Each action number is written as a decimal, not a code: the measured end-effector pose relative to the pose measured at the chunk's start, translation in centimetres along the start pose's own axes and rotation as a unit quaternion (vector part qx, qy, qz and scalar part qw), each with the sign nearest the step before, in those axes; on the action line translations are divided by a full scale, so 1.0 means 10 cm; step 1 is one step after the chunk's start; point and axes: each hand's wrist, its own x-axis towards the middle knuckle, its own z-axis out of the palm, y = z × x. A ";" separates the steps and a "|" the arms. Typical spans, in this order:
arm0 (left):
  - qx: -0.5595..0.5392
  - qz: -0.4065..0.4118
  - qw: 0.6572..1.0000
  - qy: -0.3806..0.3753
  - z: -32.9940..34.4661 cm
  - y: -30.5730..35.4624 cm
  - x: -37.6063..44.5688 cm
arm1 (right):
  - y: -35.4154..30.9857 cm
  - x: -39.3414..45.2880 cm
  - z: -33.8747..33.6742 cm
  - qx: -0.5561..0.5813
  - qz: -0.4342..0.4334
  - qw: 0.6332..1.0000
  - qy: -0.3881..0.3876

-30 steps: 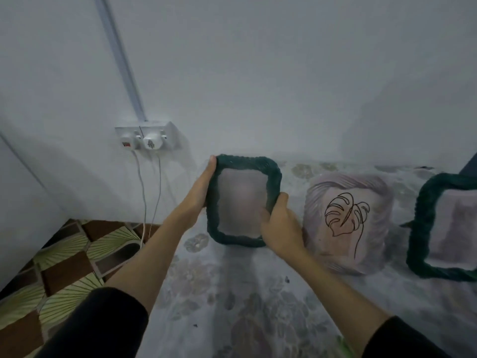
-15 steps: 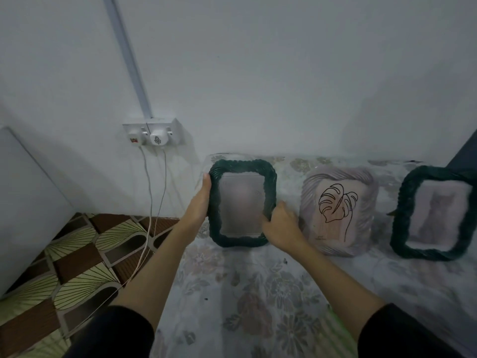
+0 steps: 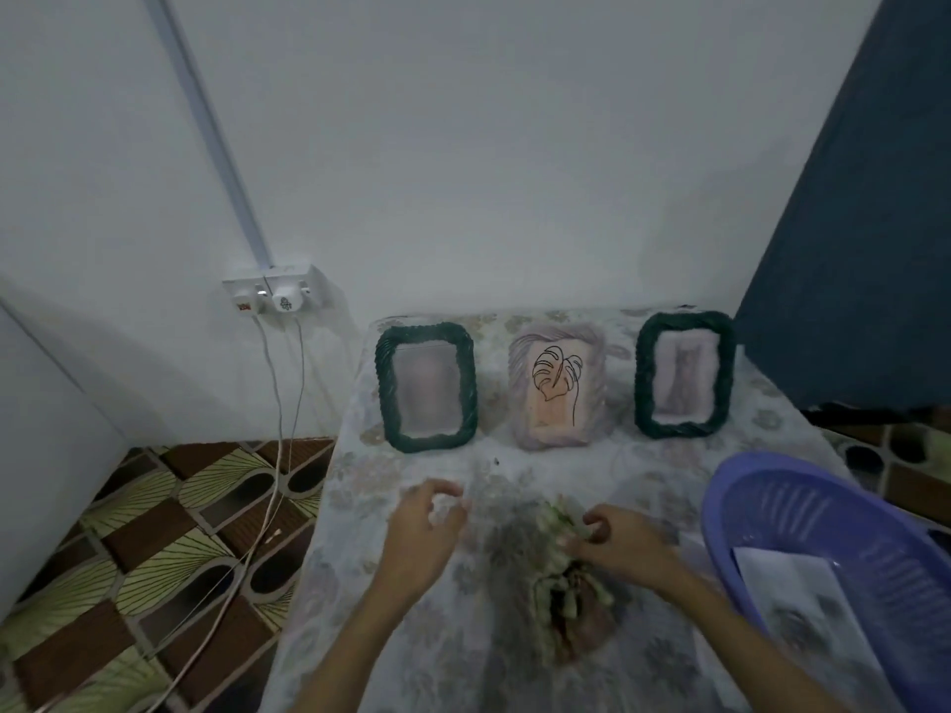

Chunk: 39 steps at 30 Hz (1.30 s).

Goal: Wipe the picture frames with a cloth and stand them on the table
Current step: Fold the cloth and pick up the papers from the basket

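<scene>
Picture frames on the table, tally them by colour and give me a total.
Dark green frames: 2, left green frame and right green frame
Pale pink frame with leaf drawing: 1
Total: 3

Purple basket (image 3: 823,537), wall socket (image 3: 275,295)

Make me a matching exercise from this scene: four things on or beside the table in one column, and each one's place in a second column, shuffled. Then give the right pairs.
Things
1. leaf-drawing frame
2. purple basket
3. cloth
4. wall socket

Places
A. on the wall, left of the table
B. at the table's right edge
C. standing between the two green frames
D. lying on the table by the right hand

Pairs: 1-C, 2-B, 3-D, 4-A
</scene>
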 end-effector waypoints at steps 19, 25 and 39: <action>0.156 0.202 0.953 -0.166 -0.08 1.60 -1.21 | -0.38 -1.91 -1.05 0.041 -0.305 0.951 0.033; 0.120 0.202 0.965 -0.117 -0.12 1.72 -1.35 | -0.27 -2.08 -1.12 0.031 -0.270 0.961 0.040; 0.089 0.251 0.959 0.100 -0.22 1.73 -0.80 | -0.55 -1.57 -1.09 0.169 -0.304 0.897 0.273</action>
